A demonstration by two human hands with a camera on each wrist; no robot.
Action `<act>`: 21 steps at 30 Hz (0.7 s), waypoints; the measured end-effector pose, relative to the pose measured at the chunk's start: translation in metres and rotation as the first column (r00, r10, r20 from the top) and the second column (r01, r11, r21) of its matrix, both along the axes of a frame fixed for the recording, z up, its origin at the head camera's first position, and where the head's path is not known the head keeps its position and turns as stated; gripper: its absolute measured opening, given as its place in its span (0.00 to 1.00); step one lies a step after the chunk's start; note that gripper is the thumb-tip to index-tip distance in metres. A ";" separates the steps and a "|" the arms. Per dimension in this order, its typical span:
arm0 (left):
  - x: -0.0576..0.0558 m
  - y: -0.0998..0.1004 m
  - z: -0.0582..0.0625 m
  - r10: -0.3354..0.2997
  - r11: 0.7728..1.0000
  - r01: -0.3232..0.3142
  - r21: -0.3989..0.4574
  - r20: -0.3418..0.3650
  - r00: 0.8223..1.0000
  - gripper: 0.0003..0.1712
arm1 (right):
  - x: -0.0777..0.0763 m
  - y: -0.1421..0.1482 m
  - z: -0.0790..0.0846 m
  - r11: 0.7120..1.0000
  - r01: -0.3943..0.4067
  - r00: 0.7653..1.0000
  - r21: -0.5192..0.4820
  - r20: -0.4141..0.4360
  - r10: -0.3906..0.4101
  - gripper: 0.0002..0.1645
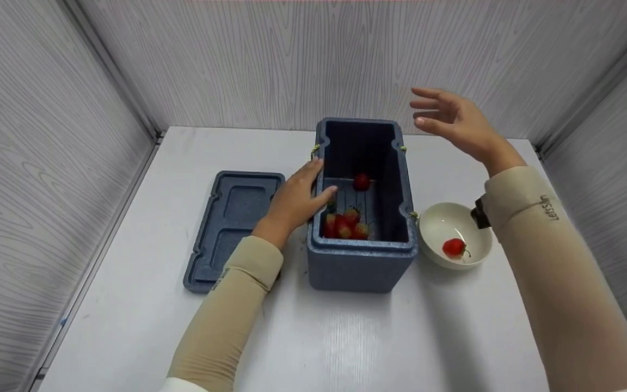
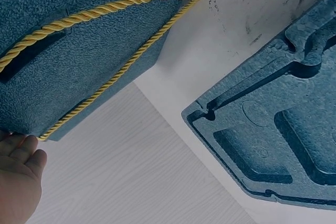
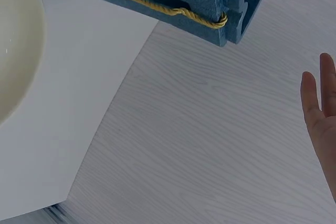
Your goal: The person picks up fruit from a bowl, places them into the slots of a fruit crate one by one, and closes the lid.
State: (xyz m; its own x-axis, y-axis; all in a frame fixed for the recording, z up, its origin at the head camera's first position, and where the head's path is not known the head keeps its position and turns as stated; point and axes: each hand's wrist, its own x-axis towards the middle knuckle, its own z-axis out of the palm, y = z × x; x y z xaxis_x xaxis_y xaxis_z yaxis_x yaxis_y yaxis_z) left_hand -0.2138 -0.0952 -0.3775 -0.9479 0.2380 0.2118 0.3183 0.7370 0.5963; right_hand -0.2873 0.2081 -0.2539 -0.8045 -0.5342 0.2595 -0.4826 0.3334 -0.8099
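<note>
A deep blue-grey foam box (image 1: 360, 267) stands uncovered in the middle of the table, with several strawberries (image 1: 343, 226) at its near end and a single one (image 1: 362, 182) farther back. My left hand (image 1: 297, 201) rests against the box's left rim, thumb over the edge and fingers extended along the side. Raised in the air beyond the box's far right corner is my right hand (image 1: 452, 120), its fingers loosely spread and nothing in them. To the right of the box, a white bowl (image 1: 438, 218) holds one strawberry (image 1: 454, 248).
The box's lid (image 1: 234, 234) lies on the table (image 1: 145, 321) to the left, recessed side up. A yellow twisted rope (image 2: 121, 6) runs along the box's side. Pale wood-grain panels (image 1: 292, 60) enclose the table at the back and both sides.
</note>
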 end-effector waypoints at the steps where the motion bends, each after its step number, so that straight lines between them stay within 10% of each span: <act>1: 0.000 0.000 0.000 -0.002 1.000 0.002 0.001 -0.002 1.000 0.41 | 0.000 0.003 0.000 1.000 0.010 1.000 -0.003 0.003 -0.010 0.35; 21: 0.002 -0.001 0.001 0.002 1.000 -0.002 -0.002 0.008 1.000 0.41 | 0.003 0.073 -0.027 0.963 0.214 0.977 0.163 -0.009 -0.215 0.36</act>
State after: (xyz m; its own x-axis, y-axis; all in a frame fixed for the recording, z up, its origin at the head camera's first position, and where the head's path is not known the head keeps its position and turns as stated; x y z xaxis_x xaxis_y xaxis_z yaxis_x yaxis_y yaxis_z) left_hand -0.2122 -0.0967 -0.3761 -0.9501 0.2363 0.2039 0.3119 0.7389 0.5973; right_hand -0.2844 0.2809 -0.2811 -0.9068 -0.3832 0.1758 -0.3783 0.5555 -0.7404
